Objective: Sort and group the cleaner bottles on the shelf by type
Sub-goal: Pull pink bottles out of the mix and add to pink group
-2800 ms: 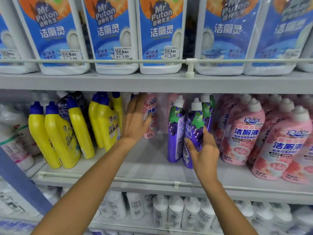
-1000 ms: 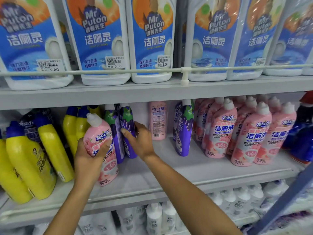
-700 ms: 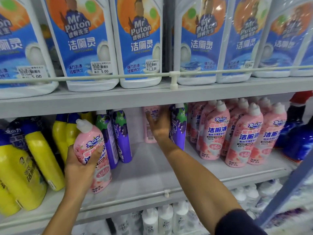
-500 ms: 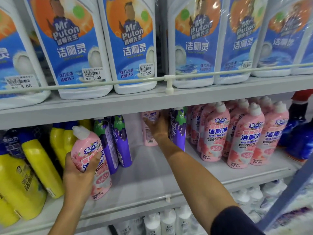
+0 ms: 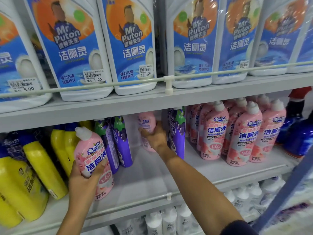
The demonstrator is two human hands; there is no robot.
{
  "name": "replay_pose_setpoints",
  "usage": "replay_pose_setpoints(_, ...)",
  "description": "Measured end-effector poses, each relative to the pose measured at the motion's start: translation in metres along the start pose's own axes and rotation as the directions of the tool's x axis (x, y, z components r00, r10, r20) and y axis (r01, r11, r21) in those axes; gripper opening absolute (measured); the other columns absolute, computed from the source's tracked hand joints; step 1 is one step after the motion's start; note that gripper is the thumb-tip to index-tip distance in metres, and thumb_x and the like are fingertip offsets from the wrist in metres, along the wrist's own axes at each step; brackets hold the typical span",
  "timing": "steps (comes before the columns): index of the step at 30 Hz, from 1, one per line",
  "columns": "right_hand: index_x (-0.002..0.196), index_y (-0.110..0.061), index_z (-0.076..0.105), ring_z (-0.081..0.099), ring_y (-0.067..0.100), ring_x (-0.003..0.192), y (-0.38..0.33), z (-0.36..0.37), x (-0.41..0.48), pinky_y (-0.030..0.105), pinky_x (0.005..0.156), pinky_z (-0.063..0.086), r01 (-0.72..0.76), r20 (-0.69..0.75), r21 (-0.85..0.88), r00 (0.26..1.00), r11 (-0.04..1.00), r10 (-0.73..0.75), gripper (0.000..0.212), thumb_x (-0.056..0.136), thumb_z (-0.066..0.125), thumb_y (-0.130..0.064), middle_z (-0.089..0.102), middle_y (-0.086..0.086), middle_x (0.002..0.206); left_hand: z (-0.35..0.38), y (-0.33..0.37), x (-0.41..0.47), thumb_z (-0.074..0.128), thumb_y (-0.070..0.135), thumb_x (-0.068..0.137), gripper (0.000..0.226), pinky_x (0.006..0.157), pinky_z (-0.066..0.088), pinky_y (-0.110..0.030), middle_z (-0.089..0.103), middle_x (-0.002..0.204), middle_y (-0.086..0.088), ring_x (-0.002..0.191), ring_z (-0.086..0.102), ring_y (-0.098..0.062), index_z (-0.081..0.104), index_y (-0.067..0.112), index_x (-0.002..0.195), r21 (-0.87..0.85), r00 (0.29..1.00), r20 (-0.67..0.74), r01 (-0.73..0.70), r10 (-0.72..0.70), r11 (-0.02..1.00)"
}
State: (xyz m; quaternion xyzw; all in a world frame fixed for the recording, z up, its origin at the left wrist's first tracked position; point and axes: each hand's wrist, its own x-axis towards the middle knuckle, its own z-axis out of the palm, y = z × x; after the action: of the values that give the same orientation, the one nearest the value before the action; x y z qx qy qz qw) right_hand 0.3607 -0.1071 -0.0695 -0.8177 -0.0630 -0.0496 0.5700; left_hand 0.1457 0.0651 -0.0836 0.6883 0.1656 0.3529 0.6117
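The right hand (image 5: 155,138), merely touching it half a second before, had curled around the rear pink bottle (image 5: 146,122) beside a purple bottle (image 5: 176,133). The left hand (image 5: 83,182) still gripped the front pink bottle (image 5: 94,158), tilted over the middle shelf (image 5: 144,180).

One wide-angle camera, worn on the person's head, faces the shelving from very near and tips slightly down. The middle shelf (image 5: 145,175) fills the centre of the frame, its front edge climbing toward the right. Large blue-label bottles (image 5: 130,48) crowd the top, cropped by the upper edge. White bottles (image 5: 169,221) show at the bottom. Both forearms enter from the lower edge: the left hand (image 5: 81,180) grips the front pink bottle (image 5: 94,160) at lower left, the right hand (image 5: 155,138) the rear pink bottle (image 5: 147,121) at centre.
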Motion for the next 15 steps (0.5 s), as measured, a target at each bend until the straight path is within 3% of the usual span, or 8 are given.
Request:
replay_pose_setpoints(3,0.116,-0.014,0.059,0.074,0.022,0.087,0.008,-0.007,-0.027,0.032,0.072,0.061,0.06,-0.044,-0.062,0.997,0.996,-0.063,0.063,0.078,0.08,-0.061,0.075,0.003,0.105,0.003,-0.007,-0.006,0.081,0.019,0.085,0.049,0.089,0.053,-0.036,0.072,0.108,0.012,0.095,0.069,-0.008,0.061,0.022,0.13,0.001,0.999,0.033,0.005,-0.006,1.0)
replay_pose_setpoints(7,0.112,-0.014,0.059,0.072,0.026,0.091,0.019,-0.026,-0.063,0.043,0.08,0.06,0.061,-0.101,-0.137,0.992,0.989,-0.075,0.071,0.072,0.076,-0.07,0.075,0.005,0.104,0.016,-0.013,-0.011,0.082,0.019,0.086,0.039,0.088,0.054,-0.038,0.074,0.106,0.01,0.094,0.071,-0.012,0.065,0.027,0.121,0.002,0.995,0.092,0.025,-0.025,1.0)
replay_pose_setpoints(11,0.113,-0.021,0.061,0.073,0.013,0.086,0.028,-0.064,-0.092,0.036,0.078,0.061,0.109,-0.109,-0.081,0.987,0.991,-0.118,0.064,0.072,0.079,-0.067,0.077,-0.004,0.101,0.047,-0.011,-0.024,0.083,0.028,0.083,0.045,0.089,0.058,-0.044,0.075,0.107,0.005,0.097,0.073,-0.018,0.064,0.025,0.123,0.0,0.977,0.211,0.029,-0.029,1.0)
replay_pose_setpoints(15,0.114,-0.015,0.068,0.075,0.012,0.082,0.03,-0.111,-0.113,0.036,0.074,0.062,0.101,-0.257,-0.109,0.958,0.989,-0.126,0.071,0.068,0.078,-0.068,0.079,-0.002,0.1,0.088,-0.007,-0.04,0.086,0.027,0.081,0.044,0.084,0.057,-0.035,0.079,0.104,0.005,0.095,0.075,-0.011,0.065,0.027,0.12,-0.02,0.931,0.366,0.031,-0.021,0.999)
